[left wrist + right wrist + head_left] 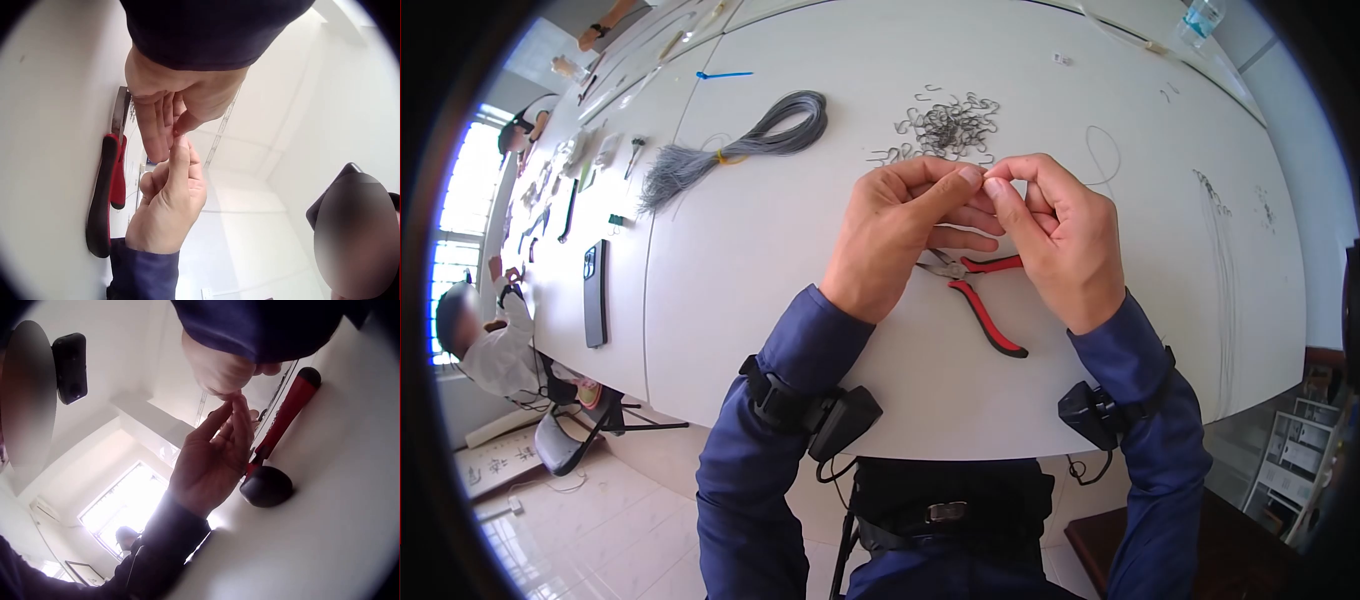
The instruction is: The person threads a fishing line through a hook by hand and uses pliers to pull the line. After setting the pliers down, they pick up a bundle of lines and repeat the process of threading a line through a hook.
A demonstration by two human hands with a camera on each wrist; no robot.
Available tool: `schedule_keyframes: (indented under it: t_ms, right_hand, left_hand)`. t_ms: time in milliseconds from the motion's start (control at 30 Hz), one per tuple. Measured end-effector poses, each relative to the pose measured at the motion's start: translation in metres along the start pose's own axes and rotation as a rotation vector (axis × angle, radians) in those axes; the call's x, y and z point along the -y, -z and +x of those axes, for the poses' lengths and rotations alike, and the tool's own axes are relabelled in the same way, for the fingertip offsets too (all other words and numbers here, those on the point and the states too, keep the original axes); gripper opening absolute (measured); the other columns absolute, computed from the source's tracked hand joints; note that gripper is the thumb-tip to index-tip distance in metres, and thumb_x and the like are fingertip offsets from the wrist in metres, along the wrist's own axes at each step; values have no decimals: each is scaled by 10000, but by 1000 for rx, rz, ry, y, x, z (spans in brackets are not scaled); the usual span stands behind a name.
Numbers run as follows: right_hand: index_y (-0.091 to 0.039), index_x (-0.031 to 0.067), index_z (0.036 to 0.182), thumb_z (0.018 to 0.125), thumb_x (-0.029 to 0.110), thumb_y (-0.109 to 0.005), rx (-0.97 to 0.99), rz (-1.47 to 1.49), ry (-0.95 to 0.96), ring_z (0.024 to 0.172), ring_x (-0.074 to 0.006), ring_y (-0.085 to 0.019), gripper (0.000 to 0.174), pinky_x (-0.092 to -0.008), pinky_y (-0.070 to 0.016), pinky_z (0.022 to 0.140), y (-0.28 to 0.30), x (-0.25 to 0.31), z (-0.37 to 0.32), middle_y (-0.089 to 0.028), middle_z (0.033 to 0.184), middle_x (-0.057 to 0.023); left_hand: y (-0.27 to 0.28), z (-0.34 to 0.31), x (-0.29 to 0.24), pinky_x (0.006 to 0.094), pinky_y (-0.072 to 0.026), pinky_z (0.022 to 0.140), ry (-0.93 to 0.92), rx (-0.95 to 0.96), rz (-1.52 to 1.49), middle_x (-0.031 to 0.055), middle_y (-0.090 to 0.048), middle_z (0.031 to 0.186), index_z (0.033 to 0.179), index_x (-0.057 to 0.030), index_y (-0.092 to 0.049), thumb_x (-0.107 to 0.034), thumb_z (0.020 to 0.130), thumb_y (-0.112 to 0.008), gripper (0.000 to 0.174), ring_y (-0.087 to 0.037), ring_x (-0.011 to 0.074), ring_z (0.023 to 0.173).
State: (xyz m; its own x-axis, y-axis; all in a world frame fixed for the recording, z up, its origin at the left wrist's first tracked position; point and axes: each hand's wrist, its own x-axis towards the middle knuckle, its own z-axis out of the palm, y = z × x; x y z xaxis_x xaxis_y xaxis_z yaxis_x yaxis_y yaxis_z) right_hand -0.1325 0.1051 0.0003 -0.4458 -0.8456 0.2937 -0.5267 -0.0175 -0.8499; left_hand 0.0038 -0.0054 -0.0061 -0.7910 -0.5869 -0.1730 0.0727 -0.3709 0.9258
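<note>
My left hand [892, 225] and right hand [1068, 232] meet fingertip to fingertip above the table. Each pinches with thumb and forefinger at the same spot, on a tiny thing almost wholly covered by the fingertips; I cannot tell its kind. The left hand's other fingers extend toward the right hand, while the right's are partly bent. Under the hands lie pliers [988, 318] with red and black handles, their metal jaws partly hidden behind the left fingers. A pile of small bent wire hooks [952, 125] is just beyond the fingertips.
A tied bundle of grey wire [785, 125] lies left of the hooks, near a blue cable tie [725, 75]. A dark phone [595, 293] rests farther left. Long thin wires [1222, 300] run along the table's right side. Other people sit at the left.
</note>
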Motion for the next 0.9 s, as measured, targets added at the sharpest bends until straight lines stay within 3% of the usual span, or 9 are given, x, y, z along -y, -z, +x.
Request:
schedule_keyframes:
  t_ms: [300,400,900]
  right_hand:
    - [-698,21,1000,971,166,-672,-20,41,-81,541,-11,-265,151,-238,-225,498,4,0,3,-319,584,95]
    - [-701,12,946,947,188,-689,-4,122,-124,513,-28,-301,177,-244,-278,485,3,-6,4,-340,547,63]
    - [-693,-20,931,955,196,-677,-11,284,-212,537,-3,-321,217,-219,-274,498,0,-6,4,-424,568,89]
  left_hand:
    - [-1,0,0,303,-621,703,-3,-51,50,108,-692,927,1058,44,-640,-187,1018,-594,239,-724,179,800]
    - [-1,1,0,302,-616,679,-16,-54,22,102,-684,907,1048,44,-638,-180,1012,-606,230,-714,175,766]
    - [-4,-1,0,292,-592,617,-37,-65,21,98,-679,912,1073,38,-659,-161,975,-666,222,-678,157,765]
